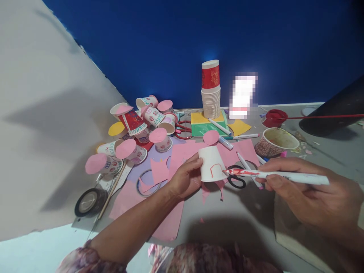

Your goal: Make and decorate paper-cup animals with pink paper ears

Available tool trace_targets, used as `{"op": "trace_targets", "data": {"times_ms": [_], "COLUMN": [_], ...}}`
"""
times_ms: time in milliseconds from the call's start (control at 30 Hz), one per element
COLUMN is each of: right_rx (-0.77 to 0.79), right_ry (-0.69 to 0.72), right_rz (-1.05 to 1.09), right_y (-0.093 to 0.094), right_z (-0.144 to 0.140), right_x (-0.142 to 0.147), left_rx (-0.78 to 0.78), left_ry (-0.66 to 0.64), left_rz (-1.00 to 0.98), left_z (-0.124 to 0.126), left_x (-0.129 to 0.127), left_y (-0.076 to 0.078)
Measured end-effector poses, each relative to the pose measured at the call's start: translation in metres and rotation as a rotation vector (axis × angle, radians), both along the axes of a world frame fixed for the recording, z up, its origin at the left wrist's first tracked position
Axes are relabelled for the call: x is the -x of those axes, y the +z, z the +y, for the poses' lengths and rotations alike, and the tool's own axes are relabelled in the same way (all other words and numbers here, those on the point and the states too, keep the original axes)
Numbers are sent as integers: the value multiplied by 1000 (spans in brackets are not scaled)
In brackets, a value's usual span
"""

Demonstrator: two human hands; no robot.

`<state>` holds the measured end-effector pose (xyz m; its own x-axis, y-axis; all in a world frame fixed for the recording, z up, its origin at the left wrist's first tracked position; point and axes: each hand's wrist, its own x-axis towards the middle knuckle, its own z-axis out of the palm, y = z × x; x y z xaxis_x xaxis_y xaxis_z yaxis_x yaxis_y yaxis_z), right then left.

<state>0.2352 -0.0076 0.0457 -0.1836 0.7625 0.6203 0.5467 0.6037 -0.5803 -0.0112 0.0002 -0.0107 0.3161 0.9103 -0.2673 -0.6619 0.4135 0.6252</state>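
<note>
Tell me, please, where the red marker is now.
The red marker is right of centre in the head view, held in the right hand, its tip at the white cup in the left hand.

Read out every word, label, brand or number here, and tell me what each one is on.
"lic", seemingly part of a word, on the slim white marker in the right hand.
Gold writing on the red-and-white paper cup topping the stack of white paper cups: too blurred to read.
Nothing else is legible.

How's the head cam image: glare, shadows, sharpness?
Head view: blown-out, pixelated patch right of the cup stack; soft dark shadows on the grey table and the pale surface at left; held cup and marker look fairly sharp.
</note>
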Motion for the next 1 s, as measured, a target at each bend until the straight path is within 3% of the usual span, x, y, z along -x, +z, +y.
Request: {"op": "trace_targets", "data": {"times_ms": [233,533,1000], "right_rx": [-3,17,0], "right_ry": [47,-32,-27], "right_rz": [-34,-11,-32], "right_y": [1,-1,-1], "right_z": [1,-3,-2], "right_x": [-1,1,0], "left_rx": [4,-21,-49], "left_ry": [-17,-10,-42], "left_rz": [42,57,68], "left_z": [-1,-1,-1], "left_x": [0,-2,-2], "left_y": [1,-1,1]}}
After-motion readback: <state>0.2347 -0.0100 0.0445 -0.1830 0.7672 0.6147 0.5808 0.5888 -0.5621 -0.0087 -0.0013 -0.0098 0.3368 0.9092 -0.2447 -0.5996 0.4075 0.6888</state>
